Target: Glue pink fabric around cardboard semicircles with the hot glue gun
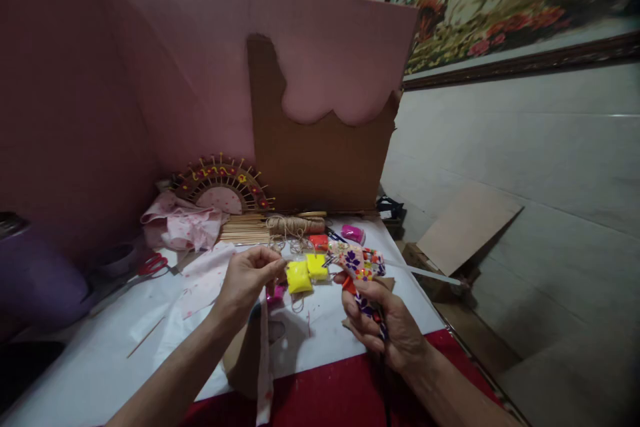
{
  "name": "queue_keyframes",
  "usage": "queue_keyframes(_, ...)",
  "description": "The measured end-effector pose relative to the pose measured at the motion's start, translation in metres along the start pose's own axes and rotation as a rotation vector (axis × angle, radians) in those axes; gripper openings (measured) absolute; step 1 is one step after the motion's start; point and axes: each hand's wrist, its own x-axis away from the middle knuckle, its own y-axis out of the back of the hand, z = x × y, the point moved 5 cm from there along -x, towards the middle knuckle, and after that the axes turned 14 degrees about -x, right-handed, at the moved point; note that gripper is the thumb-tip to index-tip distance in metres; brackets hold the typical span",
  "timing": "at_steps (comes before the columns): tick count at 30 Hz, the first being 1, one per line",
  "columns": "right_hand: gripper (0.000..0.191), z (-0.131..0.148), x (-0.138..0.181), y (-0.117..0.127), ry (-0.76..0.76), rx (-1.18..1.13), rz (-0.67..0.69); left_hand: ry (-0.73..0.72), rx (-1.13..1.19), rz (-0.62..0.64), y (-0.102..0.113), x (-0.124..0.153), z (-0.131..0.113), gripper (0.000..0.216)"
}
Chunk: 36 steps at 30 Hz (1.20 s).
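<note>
My left hand (249, 278) hovers over the white table sheet (90, 360) with its fingertips pinched together on something thin, perhaps a strand of twine; I cannot make it out. My right hand (383, 323) is closed around a colourful patterned object (358, 263) with purple, white and red marks, held upright above the table. Between the hands lie two yellow packets (299, 276) and a small pink one (275, 293). Behind them sit a spool of jute twine (295, 224), a red packet (319, 241) and a magenta packet (353, 234).
A tall cardboard piece (320, 160) partly covered in pink stands at the back. A decorated half-round stick craft (223, 185), bundled sticks (243, 229), pink cloth (183, 223) and red scissors (151, 265) lie left. A red cloth (325, 397) covers the near edge. Cardboard (467, 220) leans on the right wall.
</note>
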Motion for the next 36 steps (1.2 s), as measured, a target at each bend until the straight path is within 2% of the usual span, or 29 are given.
queue_keyframes(3,0.032,0.007,-0.001,-0.001,0.068,0.000,0.029,0.028,0.040,-0.004,0.002,0.000,0.002,0.037)
queue_keyframes(9,0.015,0.018,-0.002,-0.011,0.191,-0.025,-0.022,0.089,0.110,-0.110,0.017,-0.005,0.002,0.049)
queue_keyframes(14,0.014,0.028,-0.008,-0.032,0.174,0.028,0.000,0.132,0.097,-0.060,0.022,-0.014,0.010,0.049)
queue_keyframes(17,0.024,0.032,-0.016,-0.037,0.171,0.114,0.042,0.118,0.083,-0.006,0.021,-0.016,0.014,0.042)
queue_keyframes(20,0.029,0.027,-0.023,-0.028,0.184,0.138,0.044,0.099,0.043,0.036,0.017,-0.013,0.014,0.033)
queue_keyframes(24,0.016,0.020,-0.025,-0.006,0.219,0.087,-0.001,0.115,-0.011,0.075,0.009,-0.006,0.014,0.026)
queue_keyframes(28,0.017,0.019,-0.024,0.010,0.213,0.051,-0.034,0.109,-0.045,0.059,0.002,-0.003,0.016,0.039)
queue_keyframes(32,0.019,0.022,-0.024,0.015,0.235,0.027,-0.047,0.083,-0.068,0.037,0.000,-0.003,0.016,0.051)
queue_keyframes(36,0.017,0.022,-0.024,0.013,0.233,0.031,-0.046,0.054,-0.062,0.131,-0.007,0.001,0.009,0.050)
